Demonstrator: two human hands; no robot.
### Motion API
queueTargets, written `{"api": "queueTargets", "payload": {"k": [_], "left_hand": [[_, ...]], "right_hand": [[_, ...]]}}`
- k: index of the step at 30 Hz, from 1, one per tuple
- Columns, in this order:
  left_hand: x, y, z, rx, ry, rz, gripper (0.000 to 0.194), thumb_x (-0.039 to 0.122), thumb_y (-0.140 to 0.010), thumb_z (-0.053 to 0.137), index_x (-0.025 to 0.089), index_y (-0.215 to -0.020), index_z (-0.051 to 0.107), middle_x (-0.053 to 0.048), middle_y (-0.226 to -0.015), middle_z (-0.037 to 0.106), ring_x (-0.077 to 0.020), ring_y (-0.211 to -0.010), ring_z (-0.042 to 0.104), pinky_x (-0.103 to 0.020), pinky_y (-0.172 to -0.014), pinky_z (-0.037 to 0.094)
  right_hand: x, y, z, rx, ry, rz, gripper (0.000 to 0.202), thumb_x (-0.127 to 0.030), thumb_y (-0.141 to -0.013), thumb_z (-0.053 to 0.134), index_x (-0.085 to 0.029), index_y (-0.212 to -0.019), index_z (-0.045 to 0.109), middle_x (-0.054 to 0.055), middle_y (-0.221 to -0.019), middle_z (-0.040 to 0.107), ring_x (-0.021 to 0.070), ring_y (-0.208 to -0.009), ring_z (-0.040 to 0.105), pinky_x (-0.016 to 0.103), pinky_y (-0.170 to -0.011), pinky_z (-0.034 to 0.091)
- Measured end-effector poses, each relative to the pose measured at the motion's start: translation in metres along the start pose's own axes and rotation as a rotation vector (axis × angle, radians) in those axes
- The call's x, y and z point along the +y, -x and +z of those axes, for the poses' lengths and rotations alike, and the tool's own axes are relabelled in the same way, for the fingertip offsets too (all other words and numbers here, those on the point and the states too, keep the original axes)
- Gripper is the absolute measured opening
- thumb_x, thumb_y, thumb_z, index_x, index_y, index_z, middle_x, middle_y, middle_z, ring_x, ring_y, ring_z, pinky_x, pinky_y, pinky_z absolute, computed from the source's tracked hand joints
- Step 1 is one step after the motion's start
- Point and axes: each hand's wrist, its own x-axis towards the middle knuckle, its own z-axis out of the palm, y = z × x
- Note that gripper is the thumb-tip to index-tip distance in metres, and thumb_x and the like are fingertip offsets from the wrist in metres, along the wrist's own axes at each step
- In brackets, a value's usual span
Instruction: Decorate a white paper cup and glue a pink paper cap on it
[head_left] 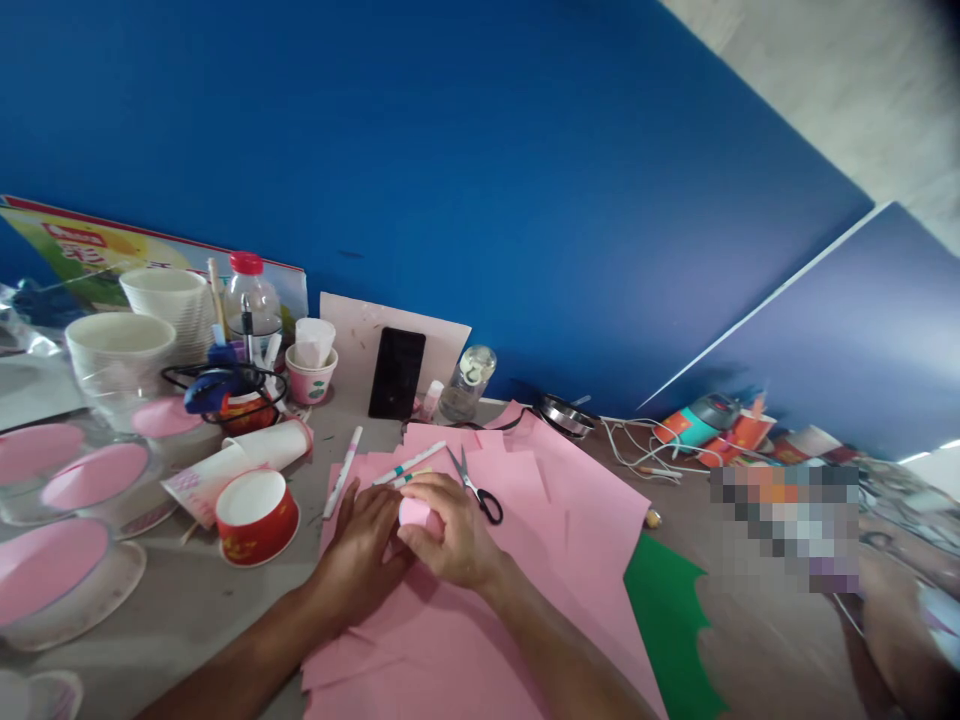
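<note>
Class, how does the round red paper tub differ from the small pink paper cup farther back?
The red paper tub carries gold markings, while the pink paper cup shows green ones. The red paper tub's white inside lies in open view, whereas the pink paper cup has a white cup-like item sitting in it. Both are round, with pale rims, and stand upright.
</note>
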Motion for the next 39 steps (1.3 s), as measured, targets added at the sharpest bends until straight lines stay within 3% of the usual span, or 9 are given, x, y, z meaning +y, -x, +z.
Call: {"api": "queueTargets", "payload": {"k": [4, 8, 10, 13, 15, 21, 29, 34, 39], "left_hand": [[-0.003, 0.001, 0.003, 0.016, -0.008, -0.004, 0.034, 0.010, -0.076, 0.055, 0.020, -0.109, 0.058, -0.010, -0.112, 0.070, -0.0309, -0.113, 0.060, -0.057, -0.111, 0.028], [-0.005, 0.002, 0.006, 0.051, 0.004, -0.008, 0.043, 0.017, -0.076, 0.061, 0.019, -0.119, 0.056, -0.012, -0.117, 0.070, -0.0340, -0.117, 0.059, -0.060, -0.112, 0.028], [-0.006, 0.002, 0.006, 0.059, 0.027, -0.022, 0.046, 0.021, -0.076, 0.064, 0.020, -0.121, 0.055, -0.012, -0.117, 0.069, -0.0345, -0.117, 0.059, -0.061, -0.112, 0.028], [-0.008, 0.001, 0.006, 0.095, 0.055, -0.061, 0.046, 0.023, -0.079, 0.064, 0.021, -0.124, 0.053, -0.011, -0.116, 0.068, -0.0343, -0.116, 0.059, -0.061, -0.110, 0.033], [-0.011, -0.001, 0.006, 0.147, 0.055, -0.103, 0.044, 0.026, -0.079, 0.064, 0.021, -0.122, 0.054, -0.012, -0.117, 0.067, -0.0364, -0.114, 0.059, -0.062, -0.106, 0.038], [-0.016, -0.004, 0.004, 0.238, 0.095, -0.192, 0.037, 0.036, -0.081, 0.064, 0.021, -0.114, 0.057, -0.013, -0.112, 0.066, -0.0373, -0.112, 0.058, -0.061, -0.100, 0.045], [-0.018, -0.003, 0.007, 0.243, 0.101, -0.198, 0.040, 0.041, -0.080, 0.067, 0.020, -0.113, 0.059, -0.013, -0.112, 0.066, -0.0361, -0.113, 0.057, -0.058, -0.099, 0.046], [-0.020, -0.002, 0.007, 0.211, 0.110, -0.159, 0.046, 0.050, -0.081, 0.066, 0.019, -0.115, 0.062, -0.015, -0.116, 0.066, -0.0358, -0.115, 0.056, -0.056, -0.101, 0.043], [-0.021, -0.001, 0.006, 0.194, 0.121, -0.134, 0.056, 0.062, -0.083, 0.060, 0.019, -0.118, 0.062, -0.015, -0.115, 0.067, -0.0359, -0.114, 0.057, -0.055, -0.102, 0.042]], "right_hand": [[-0.002, 0.000, -0.003, -0.028, -0.008, 0.038, 0.035, -0.035, -0.082, 0.066, -0.017, -0.113, 0.068, 0.014, -0.110, 0.072, 0.0278, -0.106, 0.065, 0.044, -0.098, 0.050], [0.004, 0.003, -0.009, -0.014, -0.199, 0.175, 0.064, -0.061, -0.085, 0.059, -0.019, -0.134, 0.056, 0.015, -0.134, 0.061, 0.0315, -0.125, 0.056, 0.047, -0.107, 0.043], [0.014, 0.006, -0.010, 0.099, -0.358, 0.277, 0.068, -0.067, -0.090, 0.047, -0.020, -0.140, 0.049, 0.014, -0.141, 0.056, 0.0302, -0.130, 0.052, 0.047, -0.109, 0.041], [0.034, 0.013, -0.009, 0.362, -0.503, 0.333, 0.058, -0.063, -0.097, 0.033, -0.020, -0.130, 0.055, 0.013, -0.122, 0.064, 0.0273, -0.116, 0.060, 0.047, -0.104, 0.044], [0.042, 0.015, -0.009, 0.420, -0.514, 0.336, 0.055, -0.062, -0.097, 0.034, -0.020, -0.123, 0.059, 0.012, -0.112, 0.066, 0.0266, -0.108, 0.063, 0.045, -0.098, 0.047], [0.029, 0.013, -0.015, 0.071, -0.380, 0.242, 0.046, -0.056, -0.087, 0.058, -0.021, -0.116, 0.063, 0.010, -0.111, 0.066, 0.0279, -0.106, 0.063, 0.041, -0.094, 0.049], [0.027, 0.010, -0.012, -0.007, -0.327, 0.233, 0.048, -0.031, -0.080, 0.066, -0.019, -0.127, 0.059, 0.013, -0.126, 0.063, 0.0297, -0.120, 0.059, 0.046, -0.103, 0.045], [0.031, 0.011, -0.012, -0.082, -0.309, 0.304, 0.052, -0.036, -0.080, 0.068, -0.020, -0.129, 0.059, 0.012, -0.129, 0.064, 0.0288, -0.122, 0.059, 0.044, -0.105, 0.045], [0.029, 0.008, -0.013, -0.098, -0.262, 0.258, 0.051, -0.040, -0.079, 0.069, -0.021, -0.126, 0.061, 0.011, -0.123, 0.065, 0.0274, -0.114, 0.062, 0.041, -0.100, 0.047]]}}
